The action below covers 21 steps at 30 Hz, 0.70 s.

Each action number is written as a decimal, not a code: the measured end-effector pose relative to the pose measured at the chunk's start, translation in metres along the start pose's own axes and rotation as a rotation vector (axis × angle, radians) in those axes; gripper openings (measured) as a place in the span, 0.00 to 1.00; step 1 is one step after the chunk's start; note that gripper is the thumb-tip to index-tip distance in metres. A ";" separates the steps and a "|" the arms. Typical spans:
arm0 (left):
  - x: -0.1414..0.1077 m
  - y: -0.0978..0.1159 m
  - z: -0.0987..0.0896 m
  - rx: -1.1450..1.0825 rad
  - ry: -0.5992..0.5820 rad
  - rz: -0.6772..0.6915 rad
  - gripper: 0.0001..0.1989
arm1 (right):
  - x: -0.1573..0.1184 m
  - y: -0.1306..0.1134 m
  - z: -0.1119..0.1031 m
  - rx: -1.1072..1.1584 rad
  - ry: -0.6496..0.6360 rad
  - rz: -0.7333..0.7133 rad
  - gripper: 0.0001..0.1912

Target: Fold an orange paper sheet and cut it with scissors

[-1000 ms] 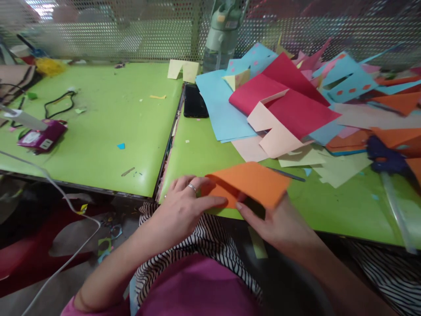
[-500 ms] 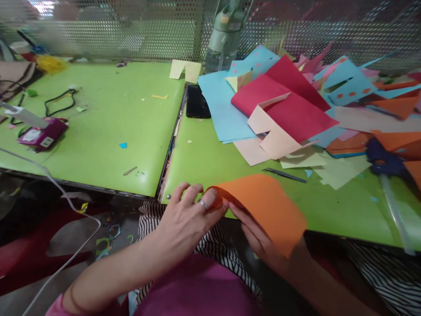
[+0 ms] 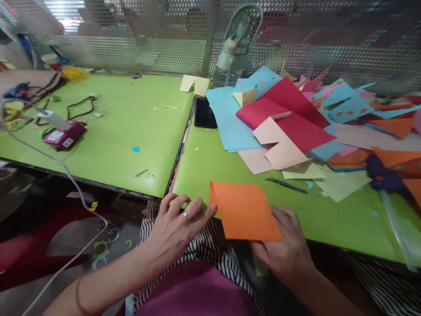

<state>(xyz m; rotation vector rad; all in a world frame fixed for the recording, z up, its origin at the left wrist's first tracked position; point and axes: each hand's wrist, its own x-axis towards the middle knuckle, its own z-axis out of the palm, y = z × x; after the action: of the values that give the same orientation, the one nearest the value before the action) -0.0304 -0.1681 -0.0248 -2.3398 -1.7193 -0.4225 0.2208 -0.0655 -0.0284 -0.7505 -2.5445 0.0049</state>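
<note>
a green tabletop [image 3: 118, 131], parted by a dark seam [image 3: 179, 156], spans the scene, its near edge running just in front of black-and-white striped cloth [image 3: 210, 235]. a heap of coloured paper [image 3: 301, 127] crowds the right half, reaching back toward a perforated panel [image 3: 158, 48]; a strip of green surface leaves room between its front edge and the hands, and a wider stretch extends left of the seam. a green-topped bottle [image 3: 230, 61] stands upright behind the heap's left side, near the panel. a dark blue tool [image 3: 381, 173] lies at far right, its translucent stick reaching the near edge. an orange paper [image 3: 248, 213], bent over along its left side, is held at the tabletop's near edge, its lower edge passing beyond it in this view. the person's right hand [image 3: 286, 245] grasps the paper's lower right part, thumb below, fingers along the side. the left hand [image 3: 177, 226] (a ring [image 3: 186, 215] on one finger) is palm down, fingers loosely bent, one fingertip touching the paper's left edge; whether it pinches cannot be told. a black phone [image 3: 205, 114] lies beside the seam. a slim dark tool [image 3: 287, 185] rests between the orange paper and the heap. a small blue scrap [image 3: 135, 149] lies left of the seam.
</note>
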 end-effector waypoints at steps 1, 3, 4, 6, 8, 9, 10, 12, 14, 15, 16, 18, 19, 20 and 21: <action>0.002 0.005 0.001 0.007 0.017 0.000 0.25 | 0.004 -0.003 -0.001 -0.050 0.045 -0.064 0.12; 0.010 0.016 0.004 0.009 0.058 0.021 0.19 | 0.009 -0.007 -0.003 -0.100 0.101 -0.111 0.13; 0.015 0.021 0.006 0.003 0.070 0.046 0.17 | 0.010 -0.009 -0.003 -0.119 0.088 -0.108 0.14; 0.022 0.027 0.008 -0.004 0.088 0.068 0.17 | 0.006 -0.009 -0.004 -0.152 0.031 -0.096 0.16; 0.026 0.029 0.010 -0.007 0.090 0.077 0.18 | -0.003 -0.004 -0.005 -0.168 0.005 -0.073 0.17; 0.026 0.027 0.010 -0.012 0.083 0.082 0.18 | -0.007 -0.001 -0.006 -0.172 0.023 -0.063 0.15; 0.026 0.025 0.011 -0.019 0.080 0.084 0.18 | -0.012 0.003 -0.008 -0.177 0.049 -0.060 0.12; 0.022 0.019 0.011 -0.037 0.087 0.071 0.19 | -0.018 0.009 -0.011 -0.192 0.082 -0.063 0.10; 0.019 0.013 0.013 -0.051 0.092 0.044 0.19 | -0.018 0.009 -0.014 -0.193 0.069 -0.061 0.11; 0.018 0.012 0.014 -0.057 0.098 0.029 0.17 | -0.016 0.007 -0.014 -0.187 0.067 -0.053 0.12; 0.018 0.011 0.015 -0.065 0.104 0.017 0.15 | -0.014 0.004 -0.013 -0.174 0.074 -0.037 0.12; 0.021 0.014 0.017 -0.089 0.127 0.005 0.10 | -0.009 -0.004 -0.007 -0.086 0.101 0.048 0.09; 0.024 0.017 0.019 -0.100 0.146 0.005 0.09 | -0.006 -0.008 -0.003 -0.002 0.099 0.118 0.09; 0.027 0.020 0.020 -0.108 0.158 0.008 0.09 | -0.003 -0.010 0.003 0.091 0.076 0.188 0.11; 0.031 0.023 0.021 -0.110 0.164 0.010 0.10 | -0.001 -0.011 0.009 0.207 0.047 0.270 0.15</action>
<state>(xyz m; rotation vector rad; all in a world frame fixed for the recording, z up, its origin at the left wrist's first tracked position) 0.0021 -0.1405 -0.0336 -2.3126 -1.6469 -0.7033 0.2121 -0.0746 -0.0350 -0.9892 -2.3342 0.3308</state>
